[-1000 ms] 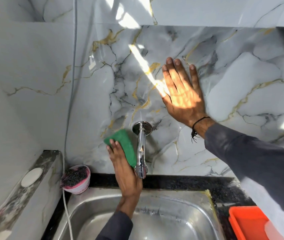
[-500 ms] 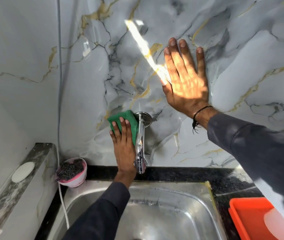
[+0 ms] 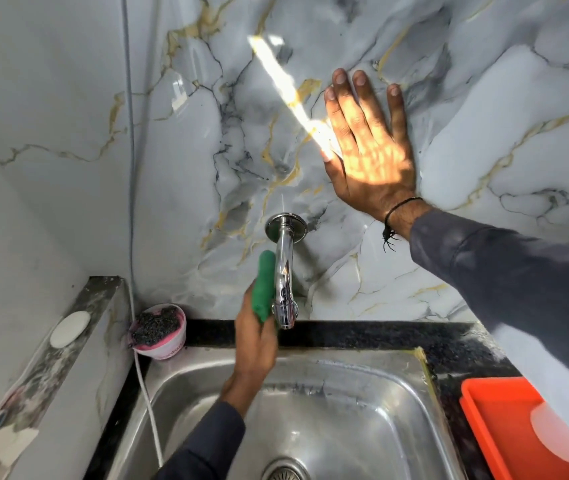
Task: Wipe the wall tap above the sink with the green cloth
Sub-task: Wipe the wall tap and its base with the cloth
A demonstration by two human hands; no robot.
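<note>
A chrome wall tap (image 3: pixel 284 271) sticks out of the marble wall above a steel sink (image 3: pixel 397 393), its spout pointing down. My left hand (image 3: pixel 255 341) holds the green cloth (image 3: pixel 264 285) edge-on against the left side of the spout, near its lower half. My right hand (image 3: pixel 369 147) lies flat on the marble wall, up and to the right of the tap, fingers spread and holding nothing.
A pink tub with a dark scrubber (image 3: pixel 158 329) stands at the sink's back left corner. A white cord (image 3: pixel 144 386) runs down beside it. A ledge with a white disc (image 3: pixel 70 329) is at the left. An orange tray (image 3: pixel 518 427) sits to the right of the sink.
My left hand has slid the cloth down from beside the tap's wall flange to the lower spout and turned it edge-on. My right hand stays flat on the wall.
</note>
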